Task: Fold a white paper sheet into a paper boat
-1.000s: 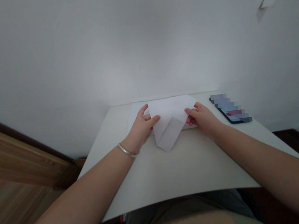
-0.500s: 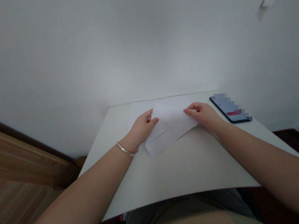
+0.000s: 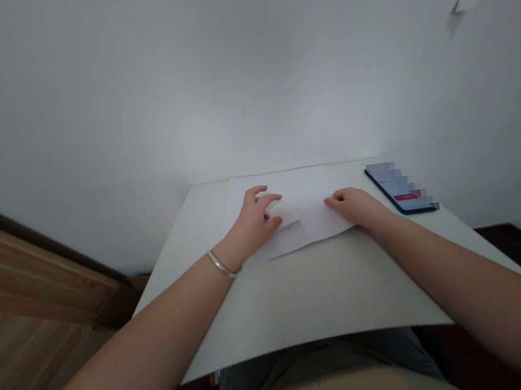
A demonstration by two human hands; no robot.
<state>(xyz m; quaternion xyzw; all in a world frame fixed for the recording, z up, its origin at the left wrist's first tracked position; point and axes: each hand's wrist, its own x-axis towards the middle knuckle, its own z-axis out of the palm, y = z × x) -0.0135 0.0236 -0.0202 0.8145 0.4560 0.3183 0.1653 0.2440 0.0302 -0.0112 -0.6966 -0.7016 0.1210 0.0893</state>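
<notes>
A folded sheet of white paper (image 3: 308, 214) lies flat on the white table (image 3: 310, 290), on top of further white sheets at the far edge. My left hand (image 3: 254, 221), with a silver bangle on its wrist, rests on the paper's left part with fingers spread and fingertips pressing down. My right hand (image 3: 354, 204) lies on the paper's right edge, fingers stretched out and pressed to the sheet.
A dark phone (image 3: 400, 193) with a lit screen lies at the table's far right. A white wall stands right behind the table. A wooden panel (image 3: 25, 293) runs along the left. My lap shows under the near edge.
The paper, held up off the table by both hands a second ago, has been laid down flat. Both hands have let go of their pinch and now press on it.
</notes>
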